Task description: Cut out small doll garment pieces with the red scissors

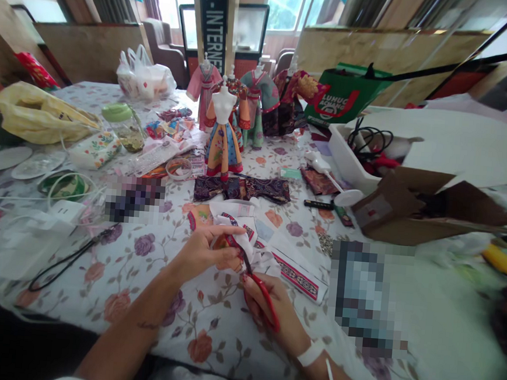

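In my right hand (pixel 268 305) is a pair of red-handled scissors (pixel 275 319), its blades pointing up and left into the cloth. My left hand (pixel 207 248) pinches a small piece of orange and white patterned fabric (pixel 230 258) beside the blades. Whether the blades are parted is hard to make out. Just beyond lies a strip of white fabric with a red and black border (pixel 297 273). A dark patterned cloth piece (pixel 242 189) lies behind, in front of a small dress form (pixel 223 108) with an orange and blue skirt.
Several more dressed doll forms (pixel 256 90) stand at the back. On the right are a white foam box (pixel 342 153), an open cardboard box (pixel 392 215) and a green bag (pixel 341 83). To the left are a jar (pixel 124 130), a yellow plastic bag (pixel 35 114) and cables (pixel 66 263).
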Motion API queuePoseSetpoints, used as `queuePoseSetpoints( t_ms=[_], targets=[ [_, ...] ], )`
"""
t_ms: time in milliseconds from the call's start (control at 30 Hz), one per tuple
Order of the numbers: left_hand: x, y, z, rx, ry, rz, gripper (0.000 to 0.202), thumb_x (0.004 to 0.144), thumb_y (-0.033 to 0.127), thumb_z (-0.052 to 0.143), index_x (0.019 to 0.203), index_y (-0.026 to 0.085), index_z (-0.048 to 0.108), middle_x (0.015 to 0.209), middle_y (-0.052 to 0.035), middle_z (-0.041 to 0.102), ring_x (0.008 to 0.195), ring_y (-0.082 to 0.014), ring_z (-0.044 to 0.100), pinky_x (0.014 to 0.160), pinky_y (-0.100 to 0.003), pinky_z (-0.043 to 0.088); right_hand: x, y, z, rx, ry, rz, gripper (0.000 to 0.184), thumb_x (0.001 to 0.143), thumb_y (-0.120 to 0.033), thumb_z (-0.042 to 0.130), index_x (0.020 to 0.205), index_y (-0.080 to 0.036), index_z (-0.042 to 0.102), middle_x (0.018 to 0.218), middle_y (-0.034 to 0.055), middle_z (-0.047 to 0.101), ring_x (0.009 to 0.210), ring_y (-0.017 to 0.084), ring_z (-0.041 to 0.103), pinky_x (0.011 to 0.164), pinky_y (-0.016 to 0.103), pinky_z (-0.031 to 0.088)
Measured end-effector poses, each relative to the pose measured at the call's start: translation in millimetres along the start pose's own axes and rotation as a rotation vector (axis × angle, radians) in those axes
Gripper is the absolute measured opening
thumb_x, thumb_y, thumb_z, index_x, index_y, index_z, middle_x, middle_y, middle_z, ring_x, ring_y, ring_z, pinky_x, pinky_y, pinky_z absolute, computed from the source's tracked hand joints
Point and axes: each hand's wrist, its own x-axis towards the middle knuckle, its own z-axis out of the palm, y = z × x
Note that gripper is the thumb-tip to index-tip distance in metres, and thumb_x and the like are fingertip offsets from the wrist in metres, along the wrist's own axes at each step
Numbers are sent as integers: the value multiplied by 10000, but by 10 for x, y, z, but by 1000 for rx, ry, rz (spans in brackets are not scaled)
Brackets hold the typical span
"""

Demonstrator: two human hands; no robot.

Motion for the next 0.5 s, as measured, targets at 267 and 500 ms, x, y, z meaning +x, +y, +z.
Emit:
queuePoseSetpoints(
  t_ms=[267,500],
  targets=[
    [5,-2,8,-61,-18,-32,491,695,273,760,1140,98,646,576,6,561,543,-122,523,572,-271,417,-6,22,-7,-11,-19,-9,505,810,-595,547,539,-192,408,394,-76,377,305,49,310,321,186,214],
    [1,1,18,-108,-45,-74,496,707,262,748,1152,85,618,552,19,522,515,-117,504,549,-273,388,-10,-33,-1,-26,-27,-6,502,795,-613,547,553,-196,406,403,-79,370,309,51,309,320,189,216]
  ],
)
